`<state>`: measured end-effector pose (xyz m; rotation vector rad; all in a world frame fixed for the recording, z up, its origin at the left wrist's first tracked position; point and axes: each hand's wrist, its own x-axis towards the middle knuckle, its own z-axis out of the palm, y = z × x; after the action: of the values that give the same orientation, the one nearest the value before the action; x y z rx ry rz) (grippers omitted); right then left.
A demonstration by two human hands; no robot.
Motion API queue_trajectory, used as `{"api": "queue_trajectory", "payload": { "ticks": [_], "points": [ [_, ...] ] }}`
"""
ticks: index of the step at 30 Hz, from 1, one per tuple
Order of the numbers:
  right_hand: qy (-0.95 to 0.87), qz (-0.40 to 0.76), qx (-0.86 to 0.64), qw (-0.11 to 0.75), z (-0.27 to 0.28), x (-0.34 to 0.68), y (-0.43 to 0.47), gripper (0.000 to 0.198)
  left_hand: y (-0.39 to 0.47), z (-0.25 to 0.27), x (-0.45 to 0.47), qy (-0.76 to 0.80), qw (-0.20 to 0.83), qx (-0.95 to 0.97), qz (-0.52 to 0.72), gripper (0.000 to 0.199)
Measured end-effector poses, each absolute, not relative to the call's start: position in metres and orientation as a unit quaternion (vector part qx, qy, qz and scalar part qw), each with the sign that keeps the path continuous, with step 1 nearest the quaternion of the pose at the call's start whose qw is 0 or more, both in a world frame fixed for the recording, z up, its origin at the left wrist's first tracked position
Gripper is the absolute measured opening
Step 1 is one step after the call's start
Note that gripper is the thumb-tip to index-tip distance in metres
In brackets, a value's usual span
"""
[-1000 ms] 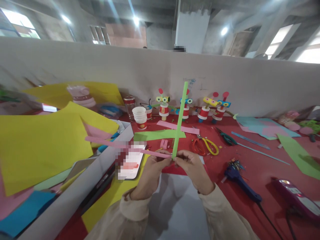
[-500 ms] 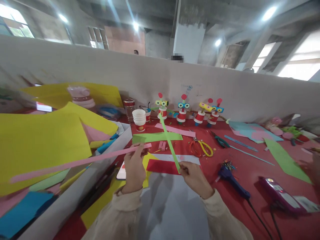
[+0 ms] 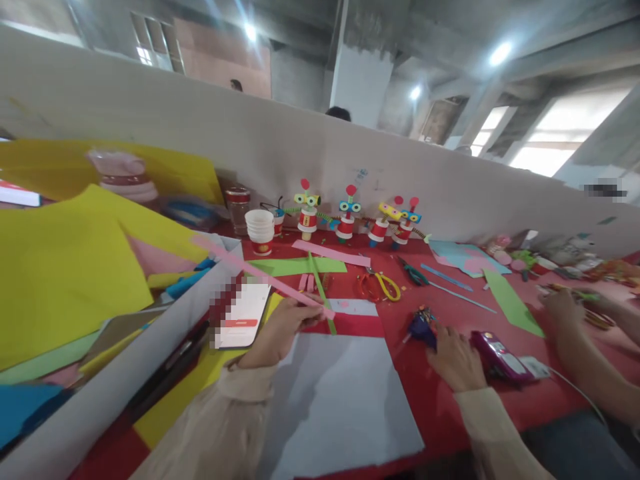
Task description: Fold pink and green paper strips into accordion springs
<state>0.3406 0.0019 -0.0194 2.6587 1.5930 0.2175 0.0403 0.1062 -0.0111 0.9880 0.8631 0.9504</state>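
My left hand [image 3: 277,331] is closed, pinching a long pink paper strip [image 3: 270,279] near its right end. That strip slants up to the left over the box edge. A narrow green paper strip [image 3: 318,280] passes under the pink strip's end, beside my fingertips; whether they touch it I cannot tell. Below lies a red paper piece [image 3: 363,325] on a white sheet [image 3: 345,400]. My right hand [image 3: 455,358] is on the handle of a dark blue hot glue gun [image 3: 421,328] lying on the table, fingers curled over it and hiding most of the handle.
Several paper-cup robots [image 3: 345,228] line the back wall beside stacked cups [image 3: 260,233]. Scissors [image 3: 385,287] and pliers [image 3: 413,272] lie mid-table. A phone [image 3: 245,313] and a paper-filled box [image 3: 165,347] are at left. A purple device [image 3: 500,357] and another person's arm [image 3: 585,353] are at right.
My right hand has let go of the green strip and moved right onto the glue gun. The pink strip has swung so its left end points upward. The view has turned right.
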Motion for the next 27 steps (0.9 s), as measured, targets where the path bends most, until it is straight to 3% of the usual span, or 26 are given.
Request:
{"api": "queue_trajectory", "payload": {
  "ticks": [3,7,11,14,16,19,27],
  "points": [
    [0.537,0.032,0.842,0.037,-0.027,0.350,0.007,0.047,0.103,-0.013,0.043,0.387,0.687,0.539,0.296,0.011],
    [0.534,0.057,0.843,0.027,-0.023,0.351,0.011,0.043,0.097,-0.014,0.050,0.388,0.669,0.592,0.228,0.011],
    [0.536,0.049,0.839,-0.082,-0.003,0.341,-0.004,0.035,0.094,-0.016,0.054,0.420,0.624,0.627,0.203,0.008],
    [0.558,-0.151,0.782,-0.235,0.007,0.316,-0.024,0.027,0.094,-0.022,0.054,0.426,0.598,0.649,0.198,0.005],
    [0.561,-0.303,0.714,-0.290,0.007,0.295,-0.035,0.028,0.096,-0.027,0.054,0.430,0.591,0.655,0.195,0.005],
    [0.576,-0.410,0.657,-0.262,-0.002,0.268,-0.045,0.035,0.100,-0.035,0.054,0.434,0.588,0.655,0.192,0.008],
    [0.600,-0.377,0.674,-0.211,-0.018,0.255,-0.047,0.038,0.100,-0.037,0.055,0.431,0.579,0.668,0.182,0.011]
  ]
}}
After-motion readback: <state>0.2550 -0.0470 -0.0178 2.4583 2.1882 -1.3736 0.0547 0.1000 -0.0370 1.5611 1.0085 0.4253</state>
